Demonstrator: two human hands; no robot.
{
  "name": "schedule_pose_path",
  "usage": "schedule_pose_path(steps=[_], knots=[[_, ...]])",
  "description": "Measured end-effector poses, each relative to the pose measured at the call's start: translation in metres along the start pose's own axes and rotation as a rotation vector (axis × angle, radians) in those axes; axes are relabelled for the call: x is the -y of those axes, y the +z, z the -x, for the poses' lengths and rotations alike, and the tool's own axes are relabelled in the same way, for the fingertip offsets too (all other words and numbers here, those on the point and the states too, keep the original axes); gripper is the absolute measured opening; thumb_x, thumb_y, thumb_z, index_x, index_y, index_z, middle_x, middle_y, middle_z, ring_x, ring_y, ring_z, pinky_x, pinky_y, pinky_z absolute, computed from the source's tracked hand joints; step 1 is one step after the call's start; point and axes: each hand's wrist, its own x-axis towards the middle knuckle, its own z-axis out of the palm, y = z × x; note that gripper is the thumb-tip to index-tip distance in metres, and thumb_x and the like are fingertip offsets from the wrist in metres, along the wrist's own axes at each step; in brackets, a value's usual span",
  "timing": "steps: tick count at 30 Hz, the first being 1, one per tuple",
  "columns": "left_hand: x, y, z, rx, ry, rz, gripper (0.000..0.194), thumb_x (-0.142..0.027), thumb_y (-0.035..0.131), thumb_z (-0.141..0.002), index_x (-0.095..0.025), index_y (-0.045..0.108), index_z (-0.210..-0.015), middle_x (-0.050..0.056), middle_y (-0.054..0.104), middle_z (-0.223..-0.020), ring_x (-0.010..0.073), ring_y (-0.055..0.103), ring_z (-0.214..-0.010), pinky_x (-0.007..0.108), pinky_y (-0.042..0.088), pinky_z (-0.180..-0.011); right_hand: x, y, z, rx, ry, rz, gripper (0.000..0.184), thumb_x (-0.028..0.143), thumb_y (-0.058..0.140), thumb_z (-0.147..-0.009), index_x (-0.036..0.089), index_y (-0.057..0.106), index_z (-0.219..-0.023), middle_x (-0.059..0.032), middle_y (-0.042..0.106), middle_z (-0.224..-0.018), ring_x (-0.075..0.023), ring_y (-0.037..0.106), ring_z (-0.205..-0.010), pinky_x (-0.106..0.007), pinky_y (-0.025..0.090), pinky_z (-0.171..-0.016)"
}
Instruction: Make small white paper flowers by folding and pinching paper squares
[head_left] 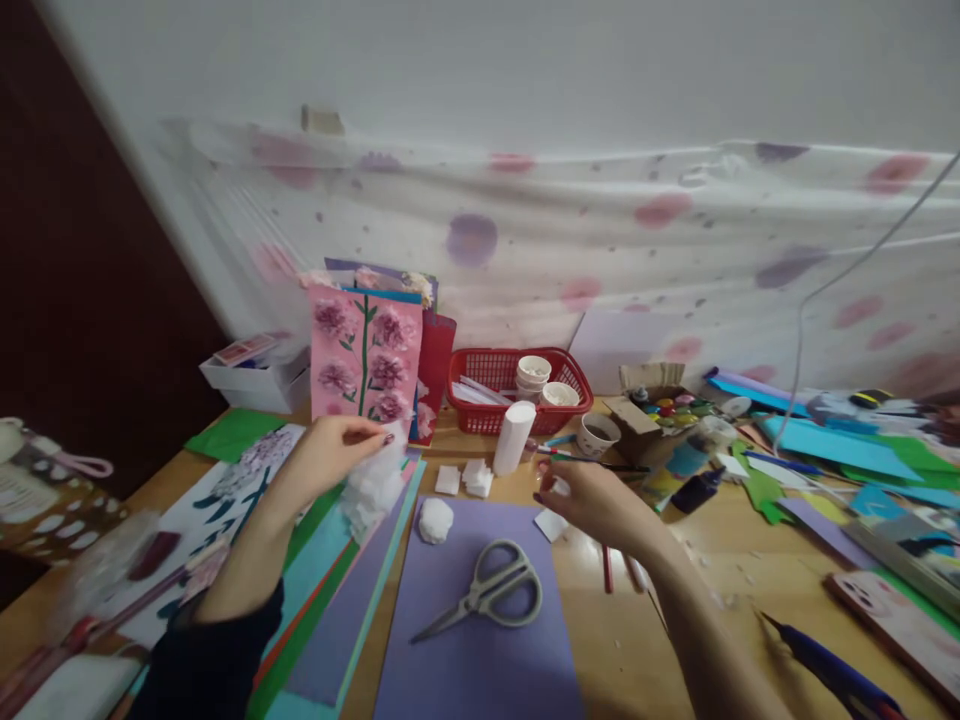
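Note:
My left hand (334, 458) is closed, its thumb and fingers pinching the top of a thin, crumpled white sheet (375, 490); I cannot tell whether that is tissue or plastic. It hangs over the stacked coloured paper. My right hand (589, 500) hovers over the table with fingertips pressed together; what they hold, if anything, is too small to name. A white paper square (551, 524) lies just below it. Between my hands, grey-handled scissors (487, 592) and a white crumpled ball (435, 521) rest on a purple sheet (480, 675).
Behind stand a white roll (514, 438), small paper stacks (477, 478) and a red basket (480, 415) with cups. A paper cup (598, 434), dark bottle (697, 490), blue-handled tool (832, 665) and phone (900, 625) are at right. A pink flower card (349, 350) stands at left.

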Motion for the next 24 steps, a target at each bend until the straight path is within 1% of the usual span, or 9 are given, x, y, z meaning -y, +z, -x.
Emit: schedule_pose_path(steps=[2, 5, 8, 11, 13, 16, 19, 22, 24], knots=[[0.025, -0.013, -0.002, 0.05, -0.052, -0.047, 0.023, -0.039, 0.069, -0.06, -0.018, 0.075, -0.068, 0.004, 0.077, -0.073, 0.0253, 0.069, -0.073, 0.031, 0.052, -0.068, -0.014, 0.018, -0.002, 0.035, 0.071, 0.058, 0.016, 0.024, 0.061, -0.082, 0.016, 0.069, -0.093, -0.0132, 0.075, -0.092, -0.0282, 0.068, -0.086, -0.03, 0.042, -0.069], [0.053, -0.019, -0.006, 0.111, -0.088, -0.092, 0.021, -0.04, 0.069, -0.053, -0.019, 0.071, -0.056, 0.004, 0.072, -0.058, 0.0251, 0.066, -0.061, 0.031, 0.05, -0.06, -0.03, 0.041, -0.005, 0.052, 0.164, 0.124, 0.022, 0.024, 0.062, -0.081, 0.012, 0.069, -0.099, -0.0193, 0.074, -0.098, -0.0336, 0.068, -0.094, -0.032, 0.042, -0.07], [0.069, -0.019, -0.008, 0.138, -0.098, -0.128, 0.02, -0.038, 0.067, -0.05, -0.018, 0.07, -0.056, 0.004, 0.071, -0.055, 0.0262, 0.066, -0.06, 0.032, 0.05, -0.059, -0.039, 0.051, -0.007, 0.06, 0.262, 0.158, 0.02, 0.029, 0.062, -0.082, 0.012, 0.071, -0.084, -0.0215, 0.075, -0.092, -0.0355, 0.07, -0.089, -0.033, 0.043, -0.066], [0.078, -0.023, -0.011, 0.134, -0.09, -0.161, 0.02, -0.032, 0.066, -0.049, -0.018, 0.073, -0.061, 0.006, 0.075, -0.067, 0.0293, 0.07, -0.072, 0.034, 0.053, -0.07, -0.042, 0.054, -0.003, 0.015, 0.343, 0.162, 0.027, 0.034, 0.056, -0.085, 0.011, 0.071, -0.082, -0.0237, 0.074, -0.091, -0.0365, 0.071, -0.086, -0.034, 0.043, -0.064], [0.083, -0.027, -0.014, 0.122, -0.085, -0.178, 0.021, -0.029, 0.065, -0.049, -0.019, 0.074, -0.065, 0.007, 0.078, -0.077, 0.0307, 0.071, -0.083, 0.035, 0.054, -0.078, -0.042, 0.057, 0.001, -0.032, 0.356, 0.152, 0.029, 0.035, 0.053, -0.087, 0.011, 0.069, -0.091, -0.0222, 0.074, -0.095, -0.0347, 0.071, -0.088, -0.033, 0.043, -0.064], [0.09, -0.032, -0.019, 0.091, -0.088, -0.198, 0.027, -0.027, 0.062, -0.05, -0.02, 0.075, -0.072, 0.008, 0.079, -0.089, 0.0315, 0.071, -0.095, 0.035, 0.054, -0.086, -0.042, 0.064, 0.006, -0.083, 0.328, 0.13, 0.029, 0.035, 0.052, -0.09, 0.016, 0.064, -0.108, -0.0159, 0.074, -0.1, -0.0296, 0.07, -0.091, -0.03, 0.043, -0.067], [0.096, -0.032, -0.024, 0.061, -0.086, -0.217, 0.035, -0.024, 0.058, -0.05, -0.019, 0.076, -0.079, 0.009, 0.079, -0.097, 0.0302, 0.07, -0.102, 0.033, 0.054, -0.087, -0.042, 0.074, 0.006, -0.1, 0.285, 0.124, 0.032, 0.034, 0.055, -0.089, 0.018, 0.06, -0.117, -0.0128, 0.074, -0.099, -0.0275, 0.07, -0.092, -0.029, 0.043, -0.071], [0.096, -0.031, -0.024, 0.036, -0.08, -0.255, 0.038, -0.023, 0.055, -0.051, -0.019, 0.076, -0.083, 0.009, 0.078, -0.102, 0.0287, 0.07, -0.104, 0.031, 0.054, -0.087, -0.042, 0.082, 0.002, -0.105, 0.266, 0.136, 0.025, 0.028, 0.054, -0.09, 0.017, 0.062, -0.111, -0.014, 0.074, -0.099, -0.0285, 0.069, -0.094, -0.03, 0.041, -0.072], [0.092, -0.031, -0.021, 0.019, -0.083, -0.295, 0.039, -0.024, 0.055, -0.054, -0.017, 0.076, -0.086, 0.01, 0.077, -0.103, 0.029, 0.071, -0.099, 0.031, 0.055, -0.085, -0.042, 0.084, 0.0, -0.102, 0.259, 0.141, 0.02, 0.023, 0.05, -0.09, 0.017, 0.065, -0.103, -0.0136, 0.074, -0.096, -0.0285, 0.069, -0.094, -0.03, 0.041, -0.072]])
